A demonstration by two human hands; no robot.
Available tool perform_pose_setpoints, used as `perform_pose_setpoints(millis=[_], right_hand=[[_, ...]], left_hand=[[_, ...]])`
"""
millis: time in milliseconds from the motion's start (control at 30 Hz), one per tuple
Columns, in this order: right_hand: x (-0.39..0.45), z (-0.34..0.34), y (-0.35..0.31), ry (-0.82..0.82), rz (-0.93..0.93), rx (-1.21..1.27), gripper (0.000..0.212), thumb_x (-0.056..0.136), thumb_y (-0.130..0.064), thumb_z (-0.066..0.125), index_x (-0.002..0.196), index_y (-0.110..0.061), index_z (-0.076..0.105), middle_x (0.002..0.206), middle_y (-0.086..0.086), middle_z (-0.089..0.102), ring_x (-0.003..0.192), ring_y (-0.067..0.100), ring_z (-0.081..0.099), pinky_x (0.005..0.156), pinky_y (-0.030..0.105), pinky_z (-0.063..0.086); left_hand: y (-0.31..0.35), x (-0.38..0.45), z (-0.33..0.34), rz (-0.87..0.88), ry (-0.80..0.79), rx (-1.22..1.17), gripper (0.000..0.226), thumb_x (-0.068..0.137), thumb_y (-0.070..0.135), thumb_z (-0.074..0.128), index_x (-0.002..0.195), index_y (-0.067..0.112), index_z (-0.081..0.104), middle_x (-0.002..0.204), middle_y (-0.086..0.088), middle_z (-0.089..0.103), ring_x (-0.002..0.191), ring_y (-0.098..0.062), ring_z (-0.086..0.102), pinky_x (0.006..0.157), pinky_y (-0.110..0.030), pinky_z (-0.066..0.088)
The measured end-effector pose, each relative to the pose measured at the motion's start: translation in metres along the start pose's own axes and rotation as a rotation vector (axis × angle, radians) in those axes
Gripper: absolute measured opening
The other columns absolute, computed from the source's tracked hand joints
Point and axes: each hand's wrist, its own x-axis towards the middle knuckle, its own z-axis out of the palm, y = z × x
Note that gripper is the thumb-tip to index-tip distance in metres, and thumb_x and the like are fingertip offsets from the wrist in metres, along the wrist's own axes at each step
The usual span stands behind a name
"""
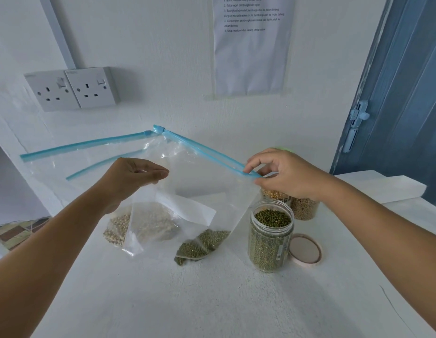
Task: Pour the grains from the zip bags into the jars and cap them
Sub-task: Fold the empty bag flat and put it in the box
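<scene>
One head-worn wide-angle view looks forward and down, close over the worktop [212, 301], facing the wall [163, 57] behind.

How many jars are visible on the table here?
3: an uncapped jar of green grains at the front, and two jars of yellowish grains behind it, partly hidden by the right hand; more could be hidden.
</scene>
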Motion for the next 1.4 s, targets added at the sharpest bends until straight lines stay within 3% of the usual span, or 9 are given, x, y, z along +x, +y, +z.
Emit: perform_pose_setpoints(millis=[167, 333, 467, 600, 767, 867, 1033, 1200, 1400], right_hand=[[0.015, 0.006, -0.006, 0.080, 0.001, -0.003, 0.034, 0.095, -0.004, 0.071, 0.101, -0.036, 0.081, 0.096, -0.009, 0.078, 0.082, 0.011, 0.070, 0.081, 0.036, 0.055], [0.043, 0.016, -0.018, 0.178, -0.091, 0.153, 0.038, 0.098, 0.000, 0.065, 0.095, -0.037, 0.075, 0.102, -0.001, 0.075, 0.093, 0.024, 0.068, 0.090, 0.045, 0.054], [0.045, 0.045, -0.017, 0.030, -0.048, 0.142, 0.032, 0.102, -0.013, 0.064, 0.096, -0.039, 0.081, 0.124, -0.006, 0.063, 0.121, -0.007, 0.058, 0.110, 0.020, 0.039], [0.046, 0.074, -0.010, -0.076, 0.029, 0.238, 0.034, 0.102, -0.017, 0.066, 0.110, -0.048, 0.078, 0.142, -0.016, 0.058, 0.133, -0.001, 0.054, 0.113, 0.026, 0.040], [0.057, 0.110, -0.007, 0.101, 0.079, 0.432, 0.034, 0.102, -0.002, 0.062, 0.099, -0.029, 0.081, 0.110, -0.010, 0.079, 0.106, 0.011, 0.074, 0.101, 0.037, 0.056], [0.064, 0.115, -0.019, 0.208, 0.067, 0.564, 0.031, 0.100, 0.006, 0.060, 0.099, -0.018, 0.080, 0.102, -0.002, 0.080, 0.095, 0.020, 0.077, 0.099, 0.041, 0.059], [0.086, 0.114, -0.044, 0.289, -0.036, 0.561, 0.030, 0.098, 0.004, 0.064, 0.094, -0.021, 0.081, 0.099, -0.003, 0.080, 0.093, 0.021, 0.076, 0.094, 0.032, 0.060], [0.094, 0.139, -0.035, 0.221, 0.084, 0.455, 0.029, 0.099, 0.001, 0.064, 0.097, -0.022, 0.081, 0.106, 0.001, 0.079, 0.095, 0.024, 0.077, 0.093, 0.033, 0.061], [0.096, 0.140, -0.038, 0.287, 0.089, 0.472, 0.027, 0.099, 0.001, 0.063, 0.098, -0.019, 0.081, 0.104, 0.001, 0.079, 0.088, 0.019, 0.075, 0.088, 0.029, 0.062]], left_hand=[[-0.007, -0.005, -0.012, -0.011, 0.005, -0.130, 0.022, 0.075, 0.021, 0.082, 0.096, 0.025, 0.085, 0.106, -0.005, 0.080, 0.110, -0.028, 0.072, 0.104, -0.034, 0.056], [-0.014, -0.011, -0.027, -0.064, 0.109, -0.356, 0.036, 0.092, -0.010, 0.065, 0.090, 0.019, 0.086, 0.101, -0.006, 0.078, 0.097, -0.017, 0.072, 0.099, -0.036, 0.059], [-0.025, -0.019, -0.035, -0.118, 0.140, -0.437, 0.038, 0.093, -0.013, 0.062, 0.091, 0.017, 0.086, 0.094, -0.004, 0.076, 0.093, -0.016, 0.069, 0.100, -0.039, 0.055], [-0.033, -0.027, -0.041, -0.120, 0.145, -0.464, 0.040, 0.093, -0.013, 0.061, 0.090, 0.018, 0.086, 0.094, -0.005, 0.075, 0.090, -0.016, 0.069, 0.096, -0.036, 0.060], [-0.044, -0.038, -0.051, -0.129, 0.061, -0.456, 0.034, 0.094, -0.010, 0.060, 0.097, 0.014, 0.085, 0.115, -0.012, 0.076, 0.098, -0.023, 0.074, 0.095, -0.039, 0.061], [-0.047, -0.045, -0.056, -0.066, 0.130, -0.488, 0.035, 0.094, -0.012, 0.059, 0.094, 0.012, 0.085, 0.115, -0.014, 0.076, 0.098, -0.025, 0.075, 0.095, -0.040, 0.061], [-0.055, -0.049, -0.069, 0.001, 0.253, -0.557, 0.026, 0.091, -0.011, 0.063, 0.093, 0.007, 0.082, 0.113, -0.014, 0.077, 0.100, -0.029, 0.075, 0.089, -0.039, 0.062], [-0.085, -0.046, -0.064, -0.146, 0.331, -0.495, 0.018, 0.092, -0.012, 0.066, 0.102, -0.002, 0.077, 0.102, -0.016, 0.077, 0.084, -0.025, 0.075, 0.092, -0.044, 0.062], [-0.086, -0.043, -0.062, -0.119, 0.344, -0.512, 0.018, 0.090, -0.008, 0.071, 0.098, 0.005, 0.080, 0.099, -0.014, 0.079, 0.087, -0.027, 0.075, 0.090, -0.042, 0.063]])
